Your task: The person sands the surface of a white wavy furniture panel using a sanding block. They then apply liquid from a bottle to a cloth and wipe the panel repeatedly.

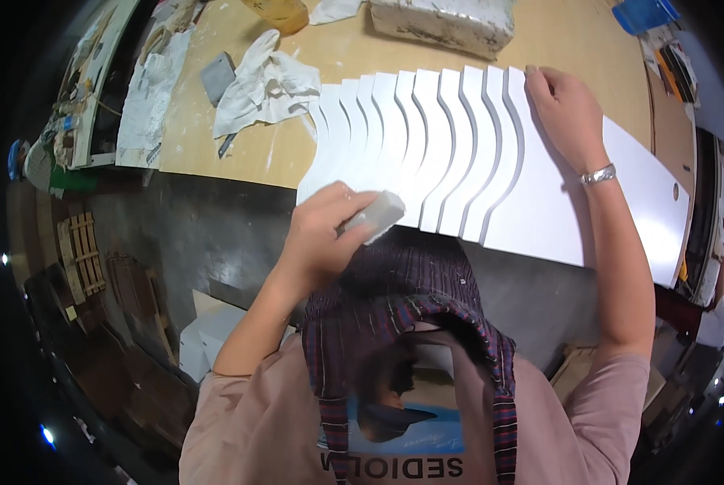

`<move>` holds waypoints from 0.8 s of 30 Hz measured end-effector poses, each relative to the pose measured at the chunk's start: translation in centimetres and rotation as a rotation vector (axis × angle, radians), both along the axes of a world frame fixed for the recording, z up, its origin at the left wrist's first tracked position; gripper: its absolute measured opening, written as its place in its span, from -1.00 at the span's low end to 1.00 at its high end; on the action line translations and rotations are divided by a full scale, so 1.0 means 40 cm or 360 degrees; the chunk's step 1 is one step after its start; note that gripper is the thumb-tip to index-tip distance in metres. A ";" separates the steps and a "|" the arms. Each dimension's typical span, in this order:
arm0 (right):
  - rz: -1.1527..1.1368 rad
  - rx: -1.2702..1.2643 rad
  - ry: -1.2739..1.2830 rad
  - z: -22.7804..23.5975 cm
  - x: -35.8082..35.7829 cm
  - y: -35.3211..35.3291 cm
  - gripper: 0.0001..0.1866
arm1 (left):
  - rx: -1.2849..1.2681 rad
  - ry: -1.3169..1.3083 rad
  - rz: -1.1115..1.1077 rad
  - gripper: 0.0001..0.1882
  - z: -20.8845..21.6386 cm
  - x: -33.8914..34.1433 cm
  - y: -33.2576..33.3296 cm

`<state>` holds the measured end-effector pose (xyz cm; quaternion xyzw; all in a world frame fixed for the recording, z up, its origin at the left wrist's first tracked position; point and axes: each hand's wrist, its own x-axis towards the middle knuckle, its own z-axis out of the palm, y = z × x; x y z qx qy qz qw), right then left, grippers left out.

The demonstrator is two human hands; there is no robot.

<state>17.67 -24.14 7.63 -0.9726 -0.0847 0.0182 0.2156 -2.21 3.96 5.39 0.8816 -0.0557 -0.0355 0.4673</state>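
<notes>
Head: pale block (384, 212) inside left grip (323, 230)

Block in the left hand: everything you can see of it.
The block is small, pale grey and roughly rectangular, with a whiter strip along its near edge. It looks like a sanding sponge, though the material can't be confirmed. The left hand grips it between thumb and fingers, hiding one end; the bare end points toward the picture's upper right. It appears over the near edge of the fanned white boards; contact with them can't be told.

Overhead fisheye view, steeply downward
</notes>
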 end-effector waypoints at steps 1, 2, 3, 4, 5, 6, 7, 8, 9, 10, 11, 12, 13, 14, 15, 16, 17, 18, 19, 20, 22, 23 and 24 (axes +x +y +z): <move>0.0019 0.0020 -0.0063 0.003 0.007 0.003 -0.53 | 0.0120 -0.0016 -0.0067 -0.63 -0.014 0.010 0.008; 0.0000 0.0013 -0.0046 0.004 0.000 0.013 -0.53 | 0.0167 0.0011 -0.0077 -0.64 -0.011 -0.014 0.020; 0.0073 0.0007 -0.0042 -0.008 0.005 0.015 -0.55 | 0.0138 -0.0074 0.0023 -0.67 -0.022 -0.039 0.023; 0.0118 0.0026 -0.0033 -0.007 0.004 0.004 -0.57 | 0.0080 0.0052 0.0162 -0.66 -0.018 -0.061 0.026; 0.0168 0.0046 -0.0021 -0.004 0.006 -0.010 -0.59 | 0.0016 0.0178 0.0304 -0.65 -0.016 -0.078 0.029; 0.0243 0.0070 -0.0037 -0.007 0.003 -0.015 -0.59 | -0.0131 0.0188 0.0505 -0.64 -0.022 -0.097 0.034; 0.0277 0.0136 -0.0046 -0.009 -0.001 -0.023 -0.61 | -0.0274 0.0197 0.0704 -0.63 -0.026 -0.113 0.034; 0.0312 0.0203 -0.0048 -0.010 0.000 -0.026 -0.63 | -0.0602 0.0217 0.0977 -0.63 -0.029 -0.130 0.024; 0.0375 0.0225 -0.0048 -0.006 0.005 -0.030 -0.63 | -0.0843 0.0181 0.1146 -0.63 -0.012 -0.127 -0.005; 0.0385 0.0170 0.0008 0.002 0.004 -0.031 -0.63 | -0.0929 0.0132 0.1269 -0.63 0.000 -0.126 -0.032; 0.0394 0.0112 0.0066 0.007 0.003 -0.034 -0.63 | -0.1014 0.0080 0.1388 -0.63 0.009 -0.128 -0.057; 0.0440 0.0138 0.0071 0.015 0.005 -0.036 -0.63 | -0.1059 0.0062 0.1455 -0.64 0.005 -0.136 -0.074; 0.0459 0.0128 0.0085 0.020 0.008 -0.037 -0.61 | -0.1035 0.0042 0.1498 -0.64 0.003 -0.145 -0.092; 0.0475 0.0118 0.0100 0.021 0.009 -0.039 -0.58 | -0.1005 0.0047 0.1524 -0.62 0.003 -0.155 -0.108; 0.0510 0.0133 0.0100 0.015 0.013 -0.046 -0.58 | -0.0986 0.0052 0.1543 -0.61 0.000 -0.162 -0.125; 0.0549 0.0176 0.0021 0.003 0.015 -0.053 -0.54 | -0.0910 0.0039 0.1642 -0.60 -0.002 -0.171 -0.139; 0.0583 0.0220 -0.0058 -0.004 0.017 -0.058 -0.50 | -0.0899 0.0027 0.1668 -0.60 -0.009 -0.187 -0.140; 0.0605 0.0228 -0.0054 -0.005 0.019 -0.063 -0.50 | -0.0617 0.0037 0.1710 -0.60 -0.009 -0.201 -0.137; 0.0615 0.0219 -0.0054 -0.005 0.020 -0.066 -0.47 | -0.0336 0.0052 0.1739 -0.59 -0.008 -0.210 -0.137; 0.0621 0.0208 -0.0054 -0.006 0.021 -0.068 -0.44 | -0.0363 0.0089 0.1792 -0.58 -0.005 -0.217 -0.140; 0.0629 0.0212 -0.0081 -0.015 0.022 -0.070 -0.44 | -0.0534 0.0104 0.1841 -0.58 0.015 -0.213 -0.151; 0.0626 0.0210 -0.0115 -0.018 0.022 -0.070 -0.44 | -0.0714 0.0117 0.1874 -0.57 0.018 -0.210 -0.153; 0.0624 0.0212 -0.0107 -0.016 0.019 -0.067 -0.44 | -0.0709 0.0123 0.1875 -0.57 0.017 -0.210 -0.156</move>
